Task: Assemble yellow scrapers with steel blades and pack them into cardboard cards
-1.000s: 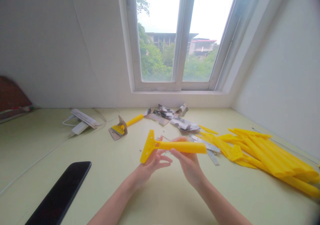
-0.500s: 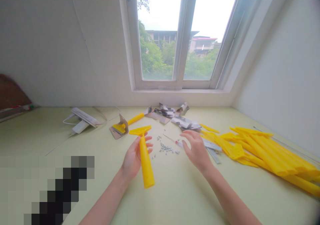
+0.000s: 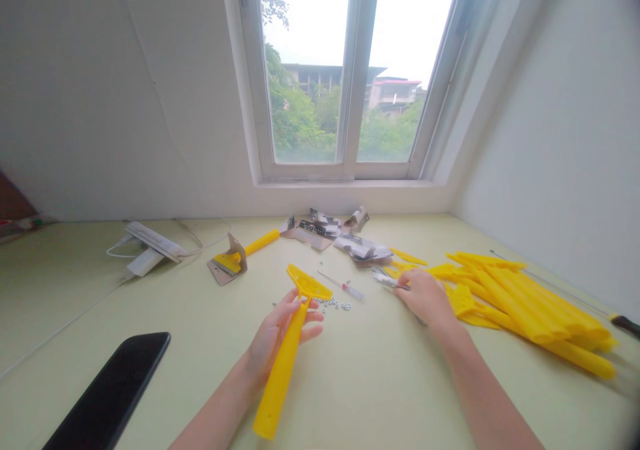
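Observation:
My left hand [image 3: 270, 333] is closed around a yellow plastic scraper [image 3: 285, 363], its triangular head up and its handle slanting down toward me. Under my right hand [image 3: 425, 293] lie flat grey metal blades [image 3: 384, 278], beside the yellow parts. The right fingers are pinched at the blades' edge; their tips are partly hidden. Between the hands, a small screwdriver [image 3: 353, 291] with a clear handle rests on the table near a scatter of small nuts and screws [image 3: 341, 305], partly hidden by the scraper head.
Yellow handles and scraper heads [image 3: 530, 303] are piled on the right, with a long screwdriver [image 3: 625, 325] behind them. A scraper in a card sleeve [image 3: 230, 263], torn packaging [image 3: 360, 245] and a power strip [image 3: 155, 240] lie toward the back. A black phone [image 3: 115, 390] is at front left.
My right hand has moved right, from beside the screwdriver onto the metal blades, and its fingers have closed. The scraper in my left hand has turned, its head now pointing up and right.

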### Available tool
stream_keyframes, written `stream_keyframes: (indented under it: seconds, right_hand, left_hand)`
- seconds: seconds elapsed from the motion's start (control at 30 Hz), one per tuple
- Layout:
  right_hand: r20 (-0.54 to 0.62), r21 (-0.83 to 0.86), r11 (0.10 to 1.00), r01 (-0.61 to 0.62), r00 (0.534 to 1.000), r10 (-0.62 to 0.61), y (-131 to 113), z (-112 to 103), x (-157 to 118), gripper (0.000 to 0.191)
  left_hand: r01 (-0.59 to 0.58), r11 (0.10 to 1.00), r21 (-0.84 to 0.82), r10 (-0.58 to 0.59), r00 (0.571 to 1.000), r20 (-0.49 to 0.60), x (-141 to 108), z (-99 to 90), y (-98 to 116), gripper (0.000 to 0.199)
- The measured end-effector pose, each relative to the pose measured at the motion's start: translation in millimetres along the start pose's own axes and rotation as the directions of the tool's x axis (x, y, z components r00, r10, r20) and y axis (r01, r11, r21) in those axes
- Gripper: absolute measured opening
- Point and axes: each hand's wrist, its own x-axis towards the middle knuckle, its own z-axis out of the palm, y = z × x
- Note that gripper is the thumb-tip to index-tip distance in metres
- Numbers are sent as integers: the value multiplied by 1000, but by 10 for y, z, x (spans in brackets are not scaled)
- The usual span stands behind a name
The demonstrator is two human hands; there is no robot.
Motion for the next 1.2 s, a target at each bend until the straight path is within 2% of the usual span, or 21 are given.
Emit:
stream_keyframes:
  seconds: [0.07,0.13,0.23,0.33,0.4,0.47,0.53,0.63,0.7,0.8,0.9,1.07,1.2]
  right_hand:
    - [4,95,995,23,1000,-23,-30,-23,2,15]
    - [24,267,962,58,997,-67,-77,-72,-1,18]
    - [58,565,821,85,988,-142,-190,-147,-19,25]
    - [110,774,633,5,984,-142,-352,-157,-62,31]
    - [203,848,522,-93,967,-157,-475,-127,-107,34]
    - [295,878,446,-173,930,-220,-592,-93,-160,35]
    - [336,894,397,-209,898,-283,-685,-72,-211,34]
    - [360,902,362,-235,872,-333,-764,-77,-271,31]
    - [376,892,383,-240,864,-335,-786,-96,-298,32]
    - [375,868,447,-217,876,-305,-807,-129,-324,31]
    - [341,867,467,-173,890,-304,-825,-152,-331,27]
    - [298,911,392,-129,863,-408,-835,-162,-318,19]
    - [265,938,318,-136,875,-407,-835,-170,-321,35]
  left_hand:
    - [17,1000,6,-17,1000,15,15,-3,-10,25]
    - [32,999,12,-32,999,38,33,-9,-18,22]
    - [65,997,32,-67,996,65,56,-9,-43,21]
    - [87,996,27,-88,993,72,64,15,-105,25]
    - [82,997,2,-82,993,88,61,48,-170,28]
    - [81,996,-26,-78,990,118,53,88,-241,30]
    - [95,994,-46,-86,982,167,40,126,-300,33]
    - [121,992,-32,-111,969,220,16,160,-340,34]
    - [132,991,-13,-125,966,228,5,166,-337,34]
    - [132,991,7,-130,965,227,3,162,-318,34]
    - [133,991,22,-135,966,221,9,158,-310,35]
    - [134,990,47,-141,968,208,2,166,-306,38]
    - [133,989,62,-143,969,200,-8,184,-288,39]
